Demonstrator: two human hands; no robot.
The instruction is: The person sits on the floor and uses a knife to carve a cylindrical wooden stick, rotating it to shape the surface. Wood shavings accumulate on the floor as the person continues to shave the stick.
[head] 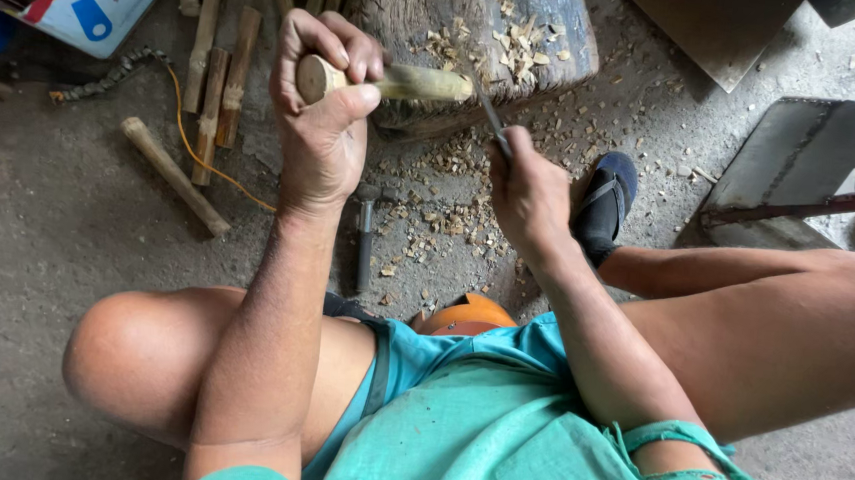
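My left hand (325,103) grips a short round wooden stick (398,82), holding it level with its far end resting on a big wooden block (481,43). My right hand (529,192) is closed on the handle of a knife (487,109), whose dark blade points up and touches the stick near its far end. Pale wood chips (446,186) lie scattered on the block and on the floor below it. I sit low with both knees spread.
Several cut wooden sticks (217,65) lie at the upper left beside a longer round one (173,174), an orange cord and a chain. A small hammer (364,236) lies on the concrete floor. Metal plates (794,155) stand at right. My sandalled foot (606,197) rests by the block.
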